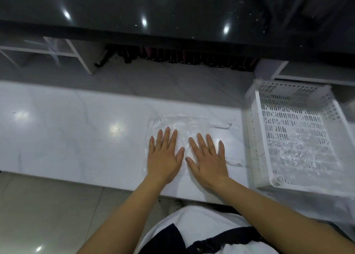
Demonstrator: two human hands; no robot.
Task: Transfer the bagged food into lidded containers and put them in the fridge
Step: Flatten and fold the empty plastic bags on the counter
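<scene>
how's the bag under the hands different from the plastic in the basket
The bag lies flat on the white counter; the plastic in the basket is crumpled. Left hand and right hand press the bag with straight fingers; nothing touches the basket's plastic. Both are clear.

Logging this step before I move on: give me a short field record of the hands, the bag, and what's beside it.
left hand: open, fingers straight, palm down on the clear plastic bag
right hand: open, fingers spread, palm down on the same bag
bag state: flat and empty-looking, on the white marble counter
basket: white perforated basket to the right of the bag, crumpled clear plastic inside
lidded containers: none in view
fridge: not in view
</scene>
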